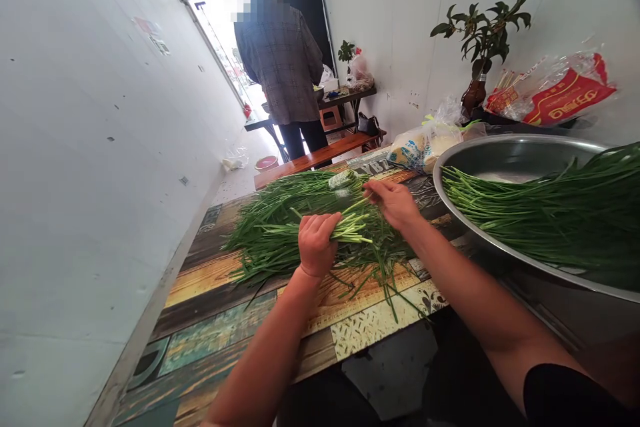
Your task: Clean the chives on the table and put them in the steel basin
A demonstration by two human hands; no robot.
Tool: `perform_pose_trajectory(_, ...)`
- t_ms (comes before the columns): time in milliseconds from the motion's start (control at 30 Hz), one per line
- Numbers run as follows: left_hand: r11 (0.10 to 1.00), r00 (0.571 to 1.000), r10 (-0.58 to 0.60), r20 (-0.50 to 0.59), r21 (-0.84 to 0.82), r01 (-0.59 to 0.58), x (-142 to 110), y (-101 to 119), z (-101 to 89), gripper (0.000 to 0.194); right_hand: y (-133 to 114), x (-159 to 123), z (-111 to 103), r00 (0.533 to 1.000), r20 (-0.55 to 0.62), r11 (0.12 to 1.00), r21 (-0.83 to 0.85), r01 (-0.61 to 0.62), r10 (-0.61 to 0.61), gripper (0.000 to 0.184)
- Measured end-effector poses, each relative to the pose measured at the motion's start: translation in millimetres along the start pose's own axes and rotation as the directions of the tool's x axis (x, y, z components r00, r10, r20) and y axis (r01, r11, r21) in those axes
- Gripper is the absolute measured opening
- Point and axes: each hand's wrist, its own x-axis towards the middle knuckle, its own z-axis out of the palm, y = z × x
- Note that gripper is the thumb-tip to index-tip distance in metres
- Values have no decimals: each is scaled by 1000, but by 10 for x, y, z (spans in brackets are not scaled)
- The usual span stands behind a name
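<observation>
A pile of green chives (273,227) lies on the patterned table (215,333) in front of me. My left hand (316,243) is closed around a small bunch of chives (353,227), pale stem ends pointing right. My right hand (395,203) pinches a stalk at the end of that bunch, fingers curled. More chives (565,213) lie across a large steel basin (505,157) at the right.
A white wall (90,167) runs along the table's left edge. Plastic bags (425,143), a red packet (565,93) and a potted plant (483,40) sit behind the basin. A person in a checked shirt (280,67) stands at a far table, past a wooden bench (320,157).
</observation>
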Motion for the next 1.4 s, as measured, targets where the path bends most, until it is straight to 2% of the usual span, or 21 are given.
perform_pose_trajectory(67,1000,1000,-8,-11,-3,8,-16,-14,12,23,-4,105,-135,996,-78,996,-83,43,-49,37)
perform_pose_trajectory(133,1000,1000,-16,-2,-3,16,-29,-23,24,24,2,178,-251,979,-120,954,-271,126,-163,35)
perform_pose_trajectory(200,1000,1000,-16,11,11,16,-33,-24,31,24,12,204,-322,947,-57,818,-522,241,-315,35)
perform_pose_trajectory(300,999,1000,-21,21,37,20,-18,-14,27,23,26,173,-335,880,193,513,-750,418,-435,30)
perform_pose_trajectory(367,998,999,-45,26,38,44,2,-10,19,23,24,129,-306,858,315,375,-799,471,-406,18)
perform_pose_trajectory(400,998,998,-61,32,34,60,12,-12,16,24,17,106,-290,861,343,327,-820,469,-375,24)
perform_pose_trajectory(467,996,994,-91,58,25,89,28,-24,16,27,-9,62,-261,872,327,274,-857,436,-365,37)
perform_pose_trajectory(500,995,992,-101,81,22,100,34,-32,20,29,-26,43,-250,863,311,266,-861,433,-397,35)
perform_pose_trajectory(567,993,984,-118,136,19,116,40,-50,32,30,-56,8,-234,811,334,260,-829,496,-481,27)
perform_pose_trajectory(633,991,976,-133,175,10,134,43,-62,44,30,-67,-17,-225,743,449,217,-764,608,-497,45)
perform_pose_trajectory(700,988,970,-149,190,-17,155,48,-68,50,28,-52,-28,-219,690,582,155,-706,691,-431,52)
perform_pose_trajectory(767,982,968,-165,191,-57,179,58,-75,46,28,-15,-18,-214,662,659,120,-671,732,-358,39)
perform_pose_trajectory(867,969,963,-197,184,-112,220,80,-95,29,25,40,27,-210,654,695,180,-631,754,-299,22)
perform_pose_trajectory(967,953,957,-237,167,-152,262,107,-113,9,20,54,65,-199,648,704,364,-545,755,-290,22)
perform_pose_trajectory(1033,942,955,-251,156,-188,278,123,-111,-3,19,35,55,-177,665,683,514,-471,717,-302,23)
perform_pose_trajectory(1133,926,957,-255,141,-248,284,141,-87,-21,20,-17,-24,-111,755,602,747,-371,552,-259,25)
perform_pose_trajectory(1233,915,960,-251,127,-294,278,147,-62,-35,19,-60,-123,-30,865,487,922,-268,278,-119,31)
perform_pose_trajectory(1300,911,962,-247,115,-312,271,145,-54,-38,18,-66,-149,2,896,440,969,-196,153,-53,35)
perform_pose_trajectory(1400,910,963,-247,108,-317,268,138,-56,-30,18,-50,-97,-18,938,346,992,-105,74,-33,35)
